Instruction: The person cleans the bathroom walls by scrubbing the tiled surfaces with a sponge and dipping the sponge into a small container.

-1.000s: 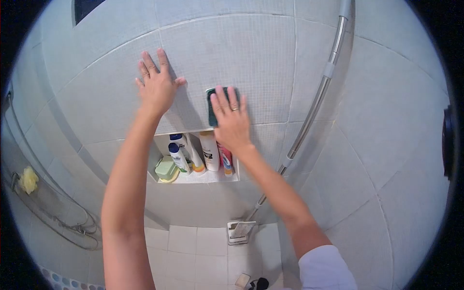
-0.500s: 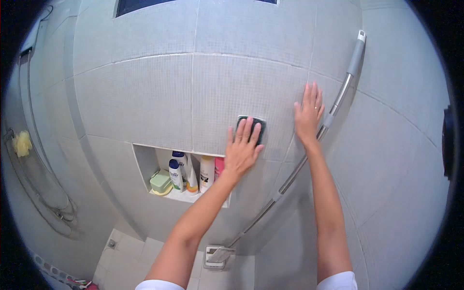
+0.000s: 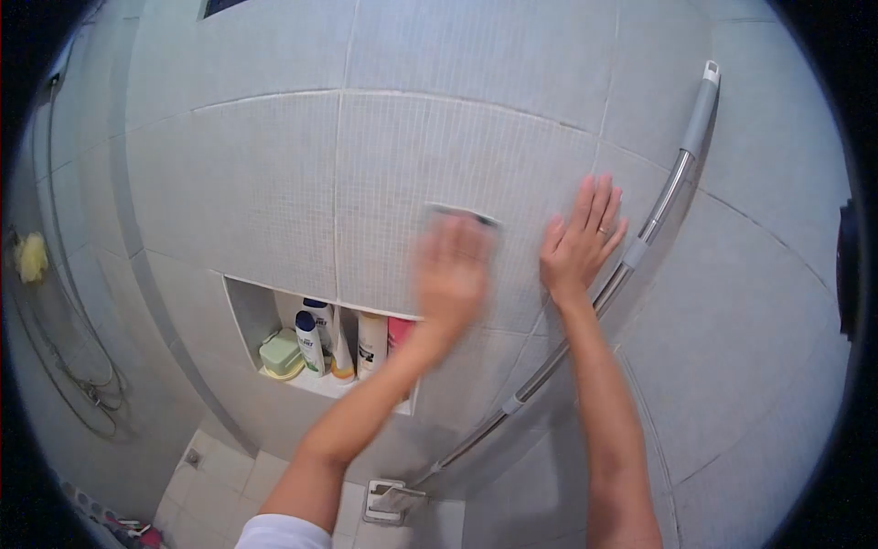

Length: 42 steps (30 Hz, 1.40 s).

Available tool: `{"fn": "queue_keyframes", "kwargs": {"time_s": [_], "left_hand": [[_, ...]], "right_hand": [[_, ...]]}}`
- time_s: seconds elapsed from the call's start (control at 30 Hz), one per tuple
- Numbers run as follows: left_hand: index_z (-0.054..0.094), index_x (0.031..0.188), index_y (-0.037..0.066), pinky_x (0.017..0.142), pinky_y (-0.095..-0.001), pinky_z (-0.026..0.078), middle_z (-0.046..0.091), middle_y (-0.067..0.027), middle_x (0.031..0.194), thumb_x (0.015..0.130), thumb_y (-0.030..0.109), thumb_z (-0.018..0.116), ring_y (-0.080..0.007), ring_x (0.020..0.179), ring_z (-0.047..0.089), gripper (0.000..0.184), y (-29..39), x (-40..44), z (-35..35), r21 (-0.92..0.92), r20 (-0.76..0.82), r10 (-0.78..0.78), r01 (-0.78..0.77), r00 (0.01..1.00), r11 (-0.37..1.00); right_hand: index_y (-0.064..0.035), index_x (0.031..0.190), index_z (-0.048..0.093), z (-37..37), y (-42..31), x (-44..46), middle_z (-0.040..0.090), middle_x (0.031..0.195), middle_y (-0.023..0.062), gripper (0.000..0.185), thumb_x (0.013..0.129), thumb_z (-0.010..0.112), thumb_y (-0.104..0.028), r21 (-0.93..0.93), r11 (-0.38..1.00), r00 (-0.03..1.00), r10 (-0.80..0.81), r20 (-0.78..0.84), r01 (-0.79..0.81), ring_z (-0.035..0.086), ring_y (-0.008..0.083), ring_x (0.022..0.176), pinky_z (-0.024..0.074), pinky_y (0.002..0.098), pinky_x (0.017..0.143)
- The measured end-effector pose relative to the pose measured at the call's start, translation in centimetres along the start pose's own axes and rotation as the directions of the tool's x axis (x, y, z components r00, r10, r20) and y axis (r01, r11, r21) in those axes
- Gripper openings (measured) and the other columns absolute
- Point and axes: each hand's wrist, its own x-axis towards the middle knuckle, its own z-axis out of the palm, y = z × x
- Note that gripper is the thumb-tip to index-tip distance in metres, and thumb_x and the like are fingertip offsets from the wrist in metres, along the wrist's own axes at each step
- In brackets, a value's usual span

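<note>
My left hand (image 3: 453,274) is blurred by motion, its palm side to the mosaic-tiled wall (image 3: 247,183). Under its fingers it holds a dark scrub pad (image 3: 487,220) with a pale edge against the tiles; only the top strip of the pad shows. To the right, my right hand (image 3: 583,242) lies flat on the wall with fingers stretched out and a ring on one of them. It holds nothing. Just beside it, a long-handled mop (image 3: 660,206) leans in the corner, its pole passing behind my right forearm.
Below my left hand, a wall niche (image 3: 242,316) holds a green soap box (image 3: 281,349), shampoo bottles (image 3: 309,343) and a tube (image 3: 342,357). The mop's head (image 3: 384,501) rests on the tiled floor. At left hang a shower hose (image 3: 57,247) and a yellow bath puff (image 3: 32,258).
The view has shifted, so the niche and mop head sit further left. My left hand and the scrub pad have blurred with movement over the wall. My right hand stays flat on the tiles.
</note>
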Motion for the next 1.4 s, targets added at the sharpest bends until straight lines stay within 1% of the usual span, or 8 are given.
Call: {"fn": "queue_keyframes", "kwargs": {"time_s": [0.1,0.27,0.4,0.53,0.77,1.0,1.23,1.4], "left_hand": [[0.052,0.127,0.009,0.104,-0.0512,0.033,0.045,-0.0125,0.139,0.081,0.016,0.057,-0.0306,0.127,0.044,0.047,5.0,-1.2,-0.7,-0.205,0.057,0.15,-0.136,0.987,0.969],[0.054,0.119,0.007,0.099,-0.0494,0.038,0.048,-0.0155,0.132,0.074,0.014,0.062,-0.0335,0.121,0.048,0.046,-8.5,-2.9,-5.2,-0.143,0.153,0.154,-0.132,0.976,0.981],[0.047,0.131,0.004,0.106,-0.0542,0.026,0.04,-0.0211,0.14,0.083,0.018,0.053,-0.0409,0.133,0.032,0.05,-18.6,3.2,-7.8,0.131,-0.096,-0.111,0.123,0.989,0.984],[0.043,0.134,0.0,0.111,-0.0492,0.02,0.036,-0.0239,0.142,0.091,0.022,0.044,-0.0383,0.135,0.03,0.049,-16.4,15.1,-5.6,0.144,-0.289,-0.082,0.128,0.954,0.981],[0.051,0.125,0.004,0.103,-0.0499,0.033,0.045,-0.0175,0.137,0.081,0.019,0.056,-0.0342,0.128,0.042,0.047,-3.0,20.1,-1.6,-0.035,-0.251,0.387,-0.408,0.887,0.912],[0.048,0.129,0.005,0.108,-0.0494,0.028,0.044,-0.0185,0.137,0.092,0.029,0.044,-0.0357,0.131,0.037,0.044,-8.9,26.5,-2.6,0.211,-0.393,-0.008,0.099,0.92,0.972],[0.052,0.121,0.006,0.105,-0.0474,0.032,0.049,-0.0182,0.132,0.084,0.016,0.053,-0.0337,0.126,0.043,0.038,-1.2,27.3,0.6,0.034,-0.38,0.352,-0.367,0.855,0.93],[0.046,0.132,0.003,0.109,-0.0432,0.029,0.042,-0.0206,0.139,0.094,0.024,0.039,-0.033,0.132,0.036,0.045,-18.2,27.4,-7.1,0.221,-0.242,0.114,-0.06,0.964,0.973]], "right_hand": [[-0.0086,0.147,0.026,-0.1,0.1,-0.3,0.017,0.156,0.0097,0.064,0.089,0.043,-0.03,0.006,1.0,1.0,-0.015,-0.001,0.015,0.015,0.031,0.143,0.0045,0.0558,0.112],[-0.0097,0.147,0.026,-0.5,0.0,-0.1,0.018,0.155,0.0092,0.065,0.087,0.046,-0.027,0.042,0.999,1.0,-0.002,0.011,0.002,0.013,0.0297,0.144,0.0037,0.054,0.113],[-0.008,0.147,0.026,-0.8,-0.5,0.0,0.018,0.155,0.0104,0.065,0.087,0.045,-0.026,0.036,0.999,1.0,0.007,0.007,-0.007,0.013,0.0298,0.144,0.0031,0.0539,0.113],[-0.0061,0.146,0.025,-0.5,-0.4,0.0,0.018,0.155,0.0118,0.065,0.087,0.044,-0.025,0.009,1.0,1.0,-0.013,-0.012,0.014,0.014,0.0306,0.143,0.0036,0.0547,0.112],[-0.0052,0.146,0.026,-0.8,-0.1,0.0,0.019,0.155,0.0123,0.066,0.086,0.044,-0.026,-0.006,1.0,1.0,-0.023,0.005,0.023,0.015,0.0319,0.143,0.0058,0.0552,0.112],[-0.0048,0.145,0.028,-0.6,-0.5,0.1,0.02,0.154,0.0131,0.067,0.084,0.044,-0.025,0.013,1.0,1.0,0.003,-0.004,-0.002,0.015,0.0321,0.143,0.005,0.0556,0.112],[-0.0062,0.145,0.028,-0.5,-0.1,-0.2,0.021,0.154,0.0127,0.066,0.084,0.044,-0.027,0.005,1.0,1.0,-0.012,0.006,0.012,0.016,0.0324,0.142,0.0046,0.056,0.112],[-0.0061,0.146,0.028,-0.4,-0.1,-0.2,0.021,0.154,0.0127,0.067,0.084,0.043,-0.027,0.011,1.0,1.0,-0.012,0.002,0.012,0.017,0.0325,0.142,0.0049,0.0567,0.112]]}}
